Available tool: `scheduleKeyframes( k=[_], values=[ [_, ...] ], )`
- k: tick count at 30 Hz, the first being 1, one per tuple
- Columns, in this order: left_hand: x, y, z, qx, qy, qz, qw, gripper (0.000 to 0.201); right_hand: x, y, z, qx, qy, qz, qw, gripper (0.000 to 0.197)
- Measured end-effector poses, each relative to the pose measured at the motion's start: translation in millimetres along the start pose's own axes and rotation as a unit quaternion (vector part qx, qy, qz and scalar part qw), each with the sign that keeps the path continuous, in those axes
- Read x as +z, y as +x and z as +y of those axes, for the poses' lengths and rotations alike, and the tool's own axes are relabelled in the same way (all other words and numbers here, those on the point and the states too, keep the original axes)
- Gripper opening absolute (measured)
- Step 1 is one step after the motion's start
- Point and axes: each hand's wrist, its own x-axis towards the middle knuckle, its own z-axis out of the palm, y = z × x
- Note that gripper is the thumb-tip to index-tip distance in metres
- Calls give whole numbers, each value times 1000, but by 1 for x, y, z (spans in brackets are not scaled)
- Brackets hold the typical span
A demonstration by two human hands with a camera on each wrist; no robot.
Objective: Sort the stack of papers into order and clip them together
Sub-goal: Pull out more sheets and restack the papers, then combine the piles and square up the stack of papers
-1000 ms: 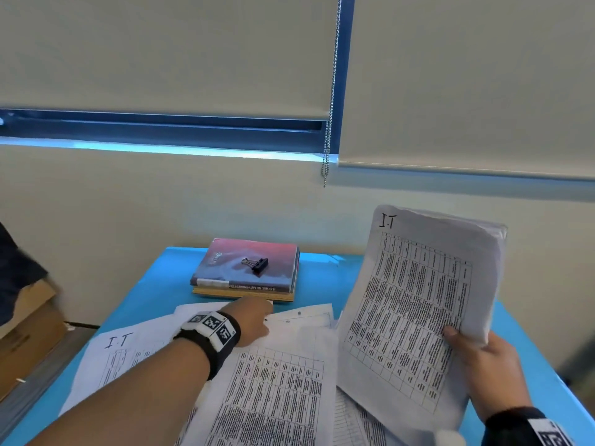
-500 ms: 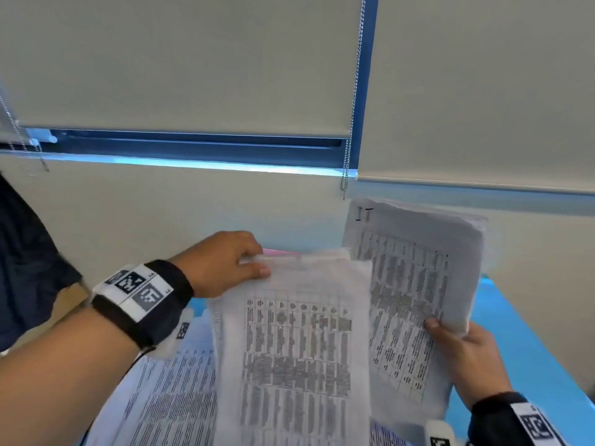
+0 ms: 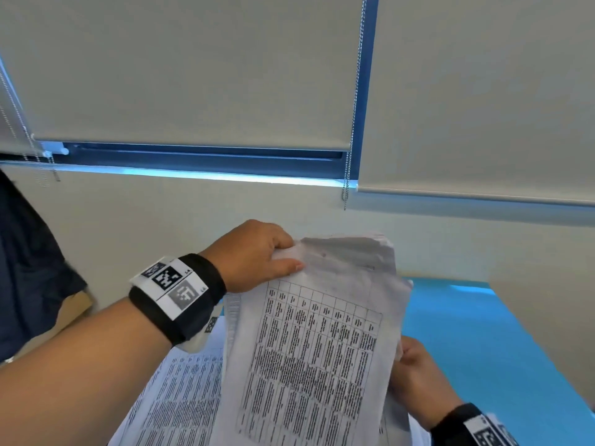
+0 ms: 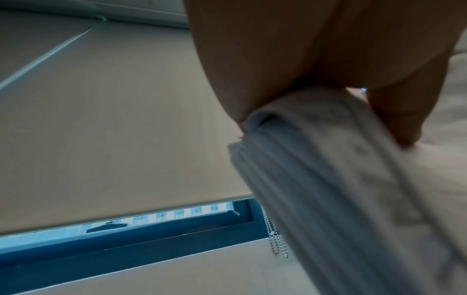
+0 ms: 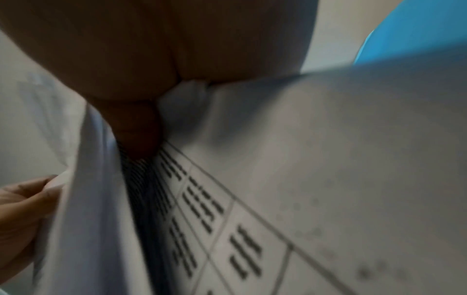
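I hold a stack of printed table sheets (image 3: 315,355) upright in front of me above the blue table (image 3: 476,342). My left hand (image 3: 257,255) pinches the stack's top left corner, thumb on the front. In the left wrist view the stack's layered edge (image 4: 316,179) runs between thumb and fingers (image 4: 394,111). My right hand (image 3: 415,378) grips the right edge lower down, mostly behind the paper. The right wrist view shows its thumb (image 5: 136,123) tucked between sheets (image 5: 227,219). More printed sheets (image 3: 180,394) lie on the table below. No clip is in view.
A wall with lowered roller blinds (image 3: 193,69) and a bead chain (image 3: 351,130) rises behind the table. Dark cloth (image 3: 29,268) hangs at the left edge, with a brown box (image 3: 74,310) beneath it.
My left hand lifted a sheet off the table and brought it right onto the front of the stack in my right hand. The books with the clip have dropped out of view.
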Motion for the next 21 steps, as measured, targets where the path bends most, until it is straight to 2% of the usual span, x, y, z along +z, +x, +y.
scheduleKeyframes(
  k=[2,4,5,6,8,11,13,15,16,17,18,20,21],
  values=[
    [1,-1,-1,-1,24,6,1000,21,0,-1,-1,-7,28,-27,999,15],
    [-1,-3,-1,-2,33,4,999,21,-6,-1,10,4,95,-31,995,62],
    [-2,-3,-1,-3,35,2,999,24,-8,-1,11,5,133,-29,991,78],
    [-3,-3,0,-3,37,4,999,27,-8,-1,12,0,147,-27,989,83],
    [-4,-4,3,-1,37,15,999,33,-6,1,10,-26,101,-36,994,73],
    [-5,-7,13,22,3,38,999,41,-3,5,5,-37,60,3,998,68],
    [-5,-10,22,46,-21,60,997,38,-1,6,1,-42,50,28,998,64],
    [-5,-15,24,47,-74,102,991,22,-1,6,-1,-47,29,49,997,41],
    [-3,-18,19,30,-101,134,985,26,-2,5,-3,-50,25,61,997,24],
    [1,-21,11,3,-139,168,976,43,-2,4,-3,-51,27,72,996,14],
    [9,-26,1,-28,-203,205,957,61,-5,2,-3,-52,38,78,995,16],
    [32,-37,-16,-91,-367,240,894,89,-11,3,1,-45,69,91,992,41],
    [49,-44,-22,-120,-443,219,861,103,-13,3,2,-40,87,99,991,48]
  ],
)
